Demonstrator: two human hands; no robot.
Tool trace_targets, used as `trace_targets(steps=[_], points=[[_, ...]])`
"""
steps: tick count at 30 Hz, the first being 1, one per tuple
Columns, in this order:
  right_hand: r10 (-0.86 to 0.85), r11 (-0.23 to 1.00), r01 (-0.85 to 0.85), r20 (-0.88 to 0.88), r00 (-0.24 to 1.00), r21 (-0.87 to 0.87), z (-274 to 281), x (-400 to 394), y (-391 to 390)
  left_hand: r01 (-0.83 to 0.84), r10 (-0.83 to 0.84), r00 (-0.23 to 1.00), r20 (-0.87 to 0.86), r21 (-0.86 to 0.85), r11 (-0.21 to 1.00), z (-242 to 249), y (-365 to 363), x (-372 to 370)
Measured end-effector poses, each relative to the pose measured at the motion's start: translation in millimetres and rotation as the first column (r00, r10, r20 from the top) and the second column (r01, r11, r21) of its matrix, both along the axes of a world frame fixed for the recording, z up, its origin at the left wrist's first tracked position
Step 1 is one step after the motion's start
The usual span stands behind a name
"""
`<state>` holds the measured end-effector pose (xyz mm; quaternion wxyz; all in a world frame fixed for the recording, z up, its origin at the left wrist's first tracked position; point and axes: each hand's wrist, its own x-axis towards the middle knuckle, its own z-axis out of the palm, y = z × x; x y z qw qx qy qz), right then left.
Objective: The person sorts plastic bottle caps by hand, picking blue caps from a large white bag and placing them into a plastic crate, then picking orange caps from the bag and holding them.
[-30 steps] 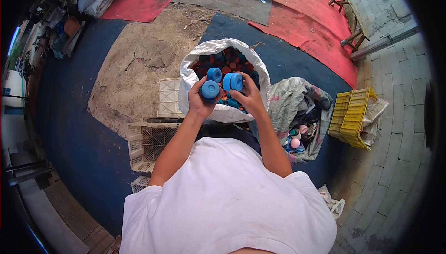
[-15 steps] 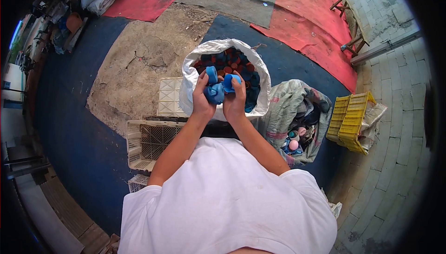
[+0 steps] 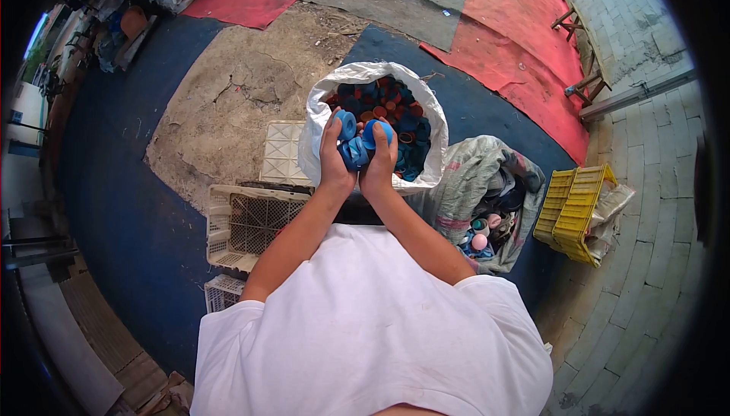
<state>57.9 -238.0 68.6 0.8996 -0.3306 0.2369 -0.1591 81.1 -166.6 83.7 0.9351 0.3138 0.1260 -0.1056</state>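
A white sack (image 3: 436,112) stands open in front of me, with many blue, teal and red-orange plastic caps (image 3: 391,104) inside. Over its near part, my left hand (image 3: 334,159) and my right hand (image 3: 380,161) are cupped side by side. Between them lie several blue caps (image 3: 353,151). The fingers of my left hand curl round a blue cap on the left, and my right thumb rests on a round blue cap (image 3: 376,134). The undersides of both hands are hidden.
A patterned woven sack (image 3: 464,180) with mixed items stands right of the white one. Beyond it are yellow crates (image 3: 574,211). White plastic crates (image 3: 228,226) lie left of my arms. A wooden rack (image 3: 585,85) leans by the wall.
The blue caps have shifted in my cupped hands; the right one now shows its round face. The whole view has moved slightly, and both hands stay over the sack.
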Motion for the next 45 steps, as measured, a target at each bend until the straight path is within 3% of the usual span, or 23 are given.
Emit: trace_targets(steps=[4, 12, 19, 21, 26, 29, 35, 38, 45], points=[[0.037, 0.998, -0.038, 0.012, 0.999, 0.047, 4, -4, -3, 0.023, -0.022, 1.000, 0.009, -0.022, 0.999, -5, 6, -7], [0.131, 0.989, -0.132, 0.018, 0.991, 0.075, 2, -12, -6, -0.136, 0.136, 0.991, 0.002, -0.070, 0.988, -11, 7, -23], [0.336, 0.929, -0.338, 0.043, 0.941, 0.148, 3, -21, -6, -0.247, 0.244, 0.968, -0.052, -0.057, 0.967, 1, 19, -51], [0.376, 0.904, -0.377, 0.044, 0.926, 0.204, 1, -26, -4, -0.290, 0.289, 0.955, -0.065, -0.010, 0.957, 0, 23, -61], [0.493, 0.861, -0.488, -0.003, 0.870, 0.148, -4, -47, 14, -0.401, 0.408, 0.909, -0.085, 0.083, 0.912, -4, 35, -88], [0.572, 0.820, -0.568, -0.060, 0.818, 0.069, 4, -55, 26, -0.481, 0.490, 0.868, -0.077, 0.109, 0.870, -2, 43, -108], [0.724, 0.689, -0.717, -0.054, 0.688, 0.103, 2, -80, 59, -0.679, 0.689, 0.723, -0.048, 0.127, 0.723, 5, 62, -147], [0.778, 0.625, -0.770, -0.020, 0.628, 0.131, 7, -92, 82, -0.763, 0.762, 0.645, -0.060, 0.016, 0.647, 2, 81, -169], [0.936, 0.349, -0.937, 0.033, 0.349, 0.005, 14, -151, 135, -0.882, 0.876, 0.471, -0.103, -0.032, 0.470, 20, 122, -247]])
